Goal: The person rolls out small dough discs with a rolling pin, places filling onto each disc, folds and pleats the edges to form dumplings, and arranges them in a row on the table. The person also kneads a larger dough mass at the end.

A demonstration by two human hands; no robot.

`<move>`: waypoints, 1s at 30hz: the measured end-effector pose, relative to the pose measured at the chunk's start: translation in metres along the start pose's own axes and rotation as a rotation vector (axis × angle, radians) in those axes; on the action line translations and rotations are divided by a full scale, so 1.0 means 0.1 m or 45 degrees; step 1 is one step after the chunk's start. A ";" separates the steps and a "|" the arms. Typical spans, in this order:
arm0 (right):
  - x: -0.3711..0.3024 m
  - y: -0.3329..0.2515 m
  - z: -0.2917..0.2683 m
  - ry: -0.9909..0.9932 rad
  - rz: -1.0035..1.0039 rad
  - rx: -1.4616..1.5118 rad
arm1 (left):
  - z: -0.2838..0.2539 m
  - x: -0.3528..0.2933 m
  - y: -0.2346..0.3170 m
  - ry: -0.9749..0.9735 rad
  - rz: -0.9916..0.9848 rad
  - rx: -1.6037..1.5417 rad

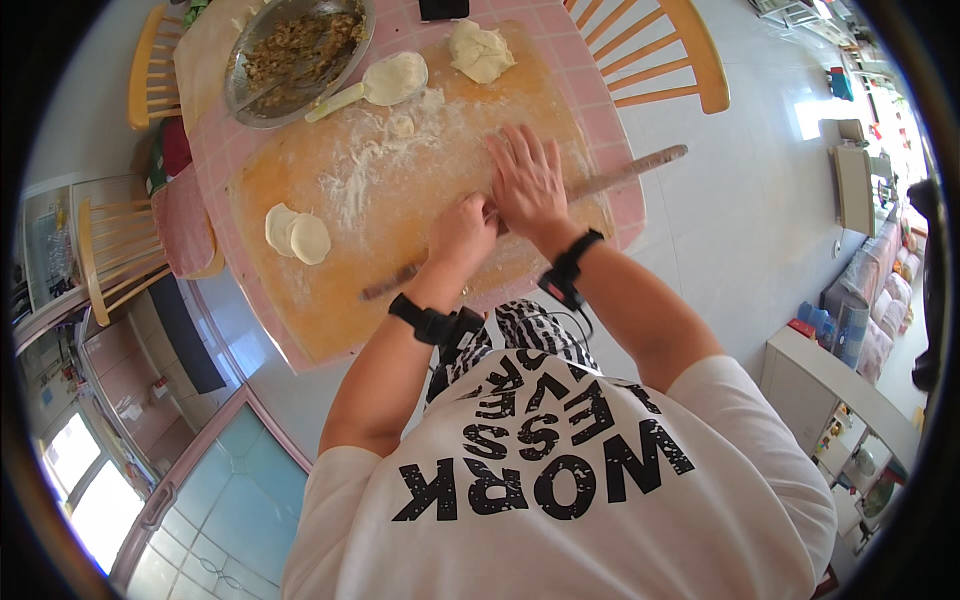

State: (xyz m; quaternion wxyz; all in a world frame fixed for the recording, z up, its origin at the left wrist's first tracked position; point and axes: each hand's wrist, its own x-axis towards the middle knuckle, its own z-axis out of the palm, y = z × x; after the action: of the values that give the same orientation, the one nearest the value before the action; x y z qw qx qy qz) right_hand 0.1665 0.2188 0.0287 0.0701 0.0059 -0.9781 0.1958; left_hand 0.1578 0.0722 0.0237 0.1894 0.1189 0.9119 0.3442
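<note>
A long wooden rolling pin (632,171) lies slantwise across a floury wooden board (285,315), its right end reaching past the board. My right hand (527,185) rests palm down on the pin, fingers stretched forward and a little apart. Beside it, my left hand (463,237) is closed, fingertips curled toward the pin; whatever it pinches is hidden. Two thin round dough wrappers (311,240) overlap at the board's left. Loose flour and a small dough piece (402,126) are ahead of my hands. Farther off sits a larger dough lump (481,53).
A metal bowl of chopped filling (236,85), with a utensil in it, stands at the far left. Near it lies a scoop of flour (395,78) with a pale green handle. Wooden chairs (660,50) flank the pink-checked table (630,205). A dark object (444,9) is at the far edge.
</note>
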 end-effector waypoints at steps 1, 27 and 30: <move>0.04 -0.01 0.01 -0.014 0.008 -0.001 | 0.03 0.06 0.01 0.139 0.108 0.122; 0.12 0.07 0.30 -0.034 -0.053 -0.014 | -0.10 0.16 -0.10 0.121 0.167 0.250; -0.22 0.05 0.20 -0.165 -0.090 -0.071 | -0.20 0.12 -0.16 -0.026 0.030 -0.074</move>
State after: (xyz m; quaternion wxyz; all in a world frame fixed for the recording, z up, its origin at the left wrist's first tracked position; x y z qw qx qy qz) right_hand 0.1854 0.2152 0.0060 0.0135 0.0512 -0.9848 0.1652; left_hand 0.1372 0.0531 0.0239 0.1978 0.1276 0.8981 0.3714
